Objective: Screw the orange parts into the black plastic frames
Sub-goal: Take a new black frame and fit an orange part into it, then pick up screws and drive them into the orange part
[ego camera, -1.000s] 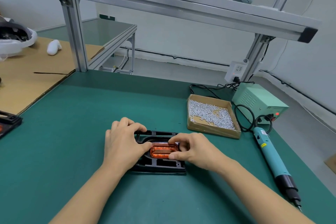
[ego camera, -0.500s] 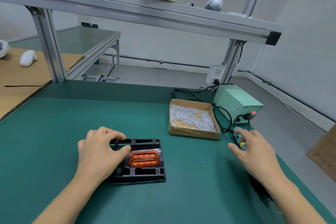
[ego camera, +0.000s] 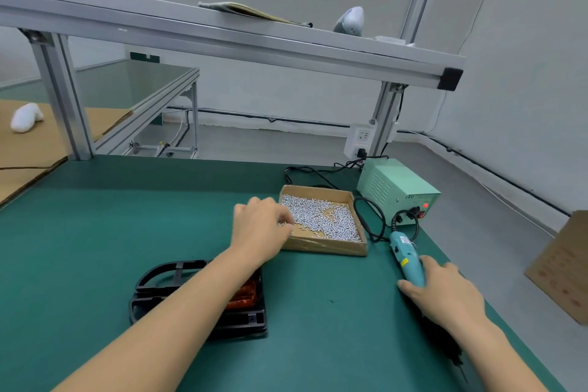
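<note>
Left hand [ego camera: 259,229] at box of screws [ego camera: 321,221], fingers curled, grip can't tell. Right hand [ego camera: 445,293] wraps screwdriver [ego camera: 409,256] nr desk's right edge, axis front-to-back. Frame [ego camera: 197,296] w/ orange part [ego camera: 243,296] under left forearm.

Even diffuse overhead light, soft shadows, wide-angle edge bending, slight softness

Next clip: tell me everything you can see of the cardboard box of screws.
The cardboard box is a shallow, open-topped tray of plain brown card, lying flat on the green mat. Small silvery screws lie loose across most of its floor, with bare card showing near the front. It sits left of the pale green power unit, and a black cable loops past its right side. The left hand reaches over its left front corner, fingertips among the screws; whether it has pinched one cannot be seen.
</note>
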### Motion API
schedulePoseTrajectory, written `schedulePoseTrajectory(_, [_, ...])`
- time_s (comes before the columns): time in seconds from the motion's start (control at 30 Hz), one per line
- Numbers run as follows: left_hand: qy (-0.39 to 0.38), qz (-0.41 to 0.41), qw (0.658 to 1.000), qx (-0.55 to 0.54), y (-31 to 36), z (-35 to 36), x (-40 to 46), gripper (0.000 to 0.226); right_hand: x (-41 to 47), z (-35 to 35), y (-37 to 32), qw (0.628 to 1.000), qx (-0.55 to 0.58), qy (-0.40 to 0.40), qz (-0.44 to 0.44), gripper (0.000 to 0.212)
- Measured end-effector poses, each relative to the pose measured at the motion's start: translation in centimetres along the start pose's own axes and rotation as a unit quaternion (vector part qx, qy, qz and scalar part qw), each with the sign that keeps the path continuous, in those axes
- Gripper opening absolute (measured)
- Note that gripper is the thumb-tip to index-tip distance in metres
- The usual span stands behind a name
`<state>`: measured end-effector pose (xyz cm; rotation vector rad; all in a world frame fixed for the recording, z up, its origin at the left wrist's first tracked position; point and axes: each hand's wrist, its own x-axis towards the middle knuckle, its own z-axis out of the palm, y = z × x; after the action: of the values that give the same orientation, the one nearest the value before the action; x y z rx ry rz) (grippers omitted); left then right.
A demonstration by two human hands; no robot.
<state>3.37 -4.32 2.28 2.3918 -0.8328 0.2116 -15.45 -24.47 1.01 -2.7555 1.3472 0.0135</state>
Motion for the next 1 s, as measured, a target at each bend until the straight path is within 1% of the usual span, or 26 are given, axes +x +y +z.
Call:
schedulePoseTrajectory(0.13, [-0.051,-0.002,0.999,0.017,1.2,2.4,2.8,0.016,0.1,0.4,0.2,1.0,0.01,-0.008,-0.003,0.057])
schedulePoseTrajectory(0.27, [-0.079,-0.018,0.995,0.061,1.6,4.4,4.5,0.01,0.4,0.8,0.5,0.999,0.035,-0.003,-0.004,0.059])
schedulePoseTrajectory(0.33, [-0.086,-0.017,0.992,0.091,1.8,5.1,5.0,0.009,0.5,0.9,0.6,0.999,0.04,0.002,-0.005,0.06])
schedulePoseTrajectory(0.5, [-0.08,-0.001,0.983,0.164,2.0,6.0,5.8,0.016,0.7,1.2,0.7,0.999,0.045,0.005,-0.003,0.062])
schedulePoseTrajectory(0.6, [-0.078,0.008,0.977,0.199,2.2,6.1,6.0,0.015,0.8,1.2,0.7,0.999,0.041,0.006,-0.005,0.062])
schedulePoseTrajectory(0.73, [-0.088,0.014,0.963,0.253,2.7,6.0,6.3,0.028,0.9,1.1,0.8,0.999,0.042,0.005,-0.012,0.06])
schedulePoseTrajectory(0.83, [-0.093,0.014,0.958,0.271,3.1,6.1,6.3,0.029,0.9,1.0,0.8,0.999,0.046,0.002,-0.013,0.06])
schedulePoseTrajectory(1.0, [-0.143,0.036,0.944,0.297,3.0,6.0,6.5,0.023,1.0,1.0,0.7,0.999,0.048,-0.006,-0.015,0.057])
